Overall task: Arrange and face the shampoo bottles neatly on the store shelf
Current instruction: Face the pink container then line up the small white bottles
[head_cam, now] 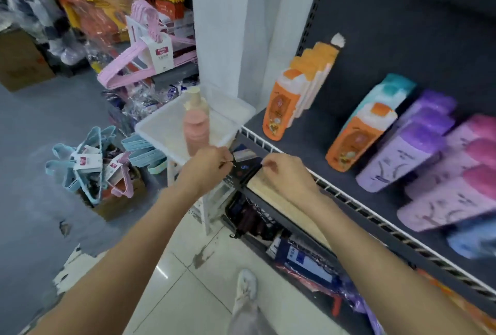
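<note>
On the dark shelf (308, 130) stand rows of shampoo bottles: an orange row (281, 109) at the left, one orange bottle (357, 138) in front of a teal one (386, 93), then purple bottles (397, 162) and pink ones (461, 189) to the right. In front of the shelf's left end, my left hand (206, 165) and my right hand (281, 170) both pinch a small black device (245, 170), one at each side. Neither hand touches a bottle.
A white wire rail (349, 200) runs along the shelf's front edge. A white tray stand (166, 130) with a peach pump bottle (196, 122) sits left of the shelf. Pink and blue hangers (88, 165) lie on boxes on the floor. A lower shelf holds dark packages (303, 259).
</note>
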